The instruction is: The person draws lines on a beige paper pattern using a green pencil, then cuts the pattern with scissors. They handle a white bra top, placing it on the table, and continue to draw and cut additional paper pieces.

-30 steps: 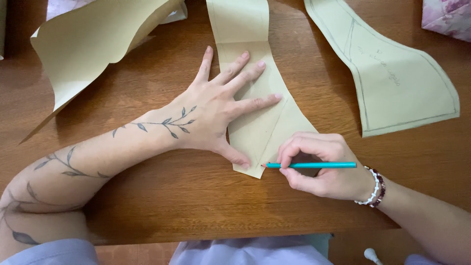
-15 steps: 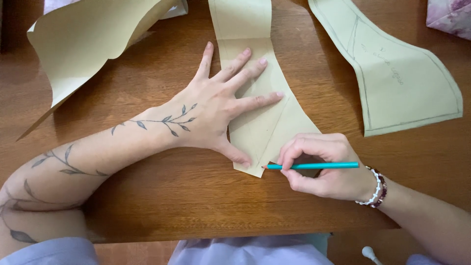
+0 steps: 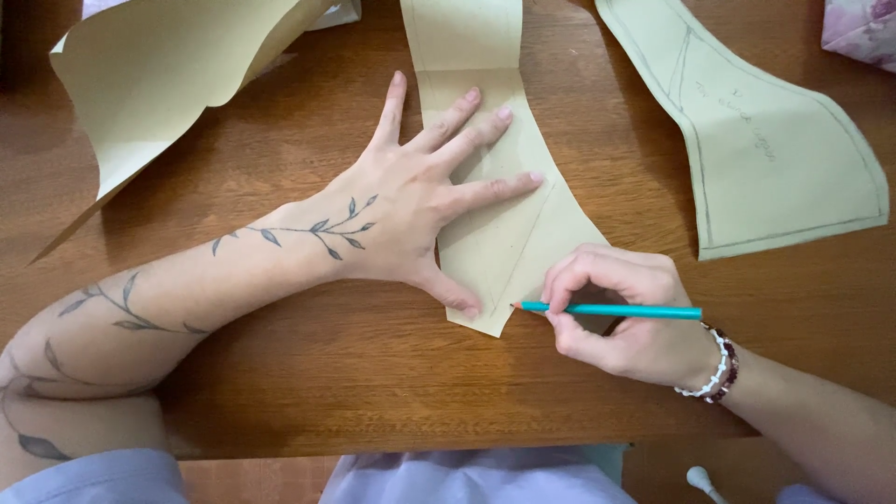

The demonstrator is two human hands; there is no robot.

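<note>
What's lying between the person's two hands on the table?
In the head view, only the lower corner of the tan paper strip lies between left hand and right hand.

Left hand [image 3: 411, 210] on paper strip [image 3: 504, 187]; pencil [image 3: 607, 310] right of it.

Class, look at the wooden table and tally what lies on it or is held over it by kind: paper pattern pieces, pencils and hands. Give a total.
Paper pattern pieces: 3, left, middle, right
Teal pencil: 1
Hands: 2, left hand, right hand
Total: 6
</note>
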